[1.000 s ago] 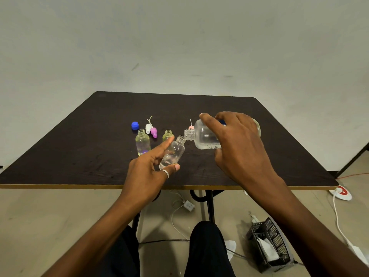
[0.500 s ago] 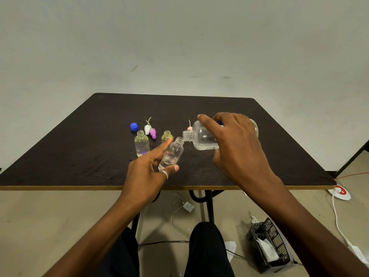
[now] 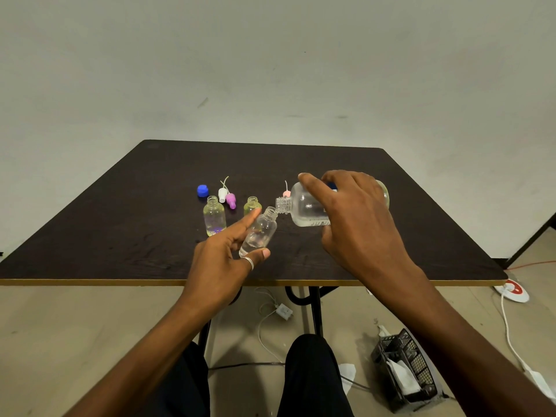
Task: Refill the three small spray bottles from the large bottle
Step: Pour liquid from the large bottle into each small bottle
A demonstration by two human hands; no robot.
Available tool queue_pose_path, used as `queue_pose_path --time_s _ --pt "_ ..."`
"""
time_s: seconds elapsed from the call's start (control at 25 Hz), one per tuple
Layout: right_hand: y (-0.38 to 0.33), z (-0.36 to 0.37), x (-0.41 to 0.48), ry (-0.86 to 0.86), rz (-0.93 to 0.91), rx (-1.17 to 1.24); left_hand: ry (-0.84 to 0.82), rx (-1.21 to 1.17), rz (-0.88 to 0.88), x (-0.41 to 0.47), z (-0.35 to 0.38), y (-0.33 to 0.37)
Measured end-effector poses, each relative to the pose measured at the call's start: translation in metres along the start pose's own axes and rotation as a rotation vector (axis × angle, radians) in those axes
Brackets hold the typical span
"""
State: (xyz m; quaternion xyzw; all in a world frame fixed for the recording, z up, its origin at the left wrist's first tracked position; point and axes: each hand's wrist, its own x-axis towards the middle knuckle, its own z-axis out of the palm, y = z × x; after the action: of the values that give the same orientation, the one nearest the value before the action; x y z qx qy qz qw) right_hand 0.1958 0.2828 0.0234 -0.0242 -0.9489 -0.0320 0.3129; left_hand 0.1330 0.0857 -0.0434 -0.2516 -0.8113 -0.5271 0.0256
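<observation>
Two hands above dark worktop point(image 3: 120, 236): right hand point(image 3: 355, 218) grips tipped clear large bottle point(image 3: 304, 209); left hand point(image 3: 222, 260) fingers pinch tilted clear small bottle point(image 3: 260, 233), necks nearly touching.

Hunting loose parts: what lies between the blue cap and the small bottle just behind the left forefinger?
Head view: a white sprayer top and a purple sprayer top, side by side, between the blue cap and that small bottle.

— Those loose spray tops, what colours?
— A white top point(image 3: 222, 194), a purple top point(image 3: 231, 201), a pink top point(image 3: 286, 193). The cap point(image 3: 202, 190) is blue.
— The bottles?
— The large bottle point(image 3: 304, 207) is clear; the left small bottle point(image 3: 214, 216) is yellowish, purple-flecked at its base. The table point(image 3: 120, 230) is dark brown, grained, tan-edged.
</observation>
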Motion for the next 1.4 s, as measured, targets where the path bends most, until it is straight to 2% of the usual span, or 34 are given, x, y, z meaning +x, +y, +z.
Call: queue_pose_path --time_s 1.4 --pt "0.0007 0.0096 -0.0010 0.065 -0.028 -0.028 -0.012 0.002 -0.006 0.0002 0.0008 -0.0058"
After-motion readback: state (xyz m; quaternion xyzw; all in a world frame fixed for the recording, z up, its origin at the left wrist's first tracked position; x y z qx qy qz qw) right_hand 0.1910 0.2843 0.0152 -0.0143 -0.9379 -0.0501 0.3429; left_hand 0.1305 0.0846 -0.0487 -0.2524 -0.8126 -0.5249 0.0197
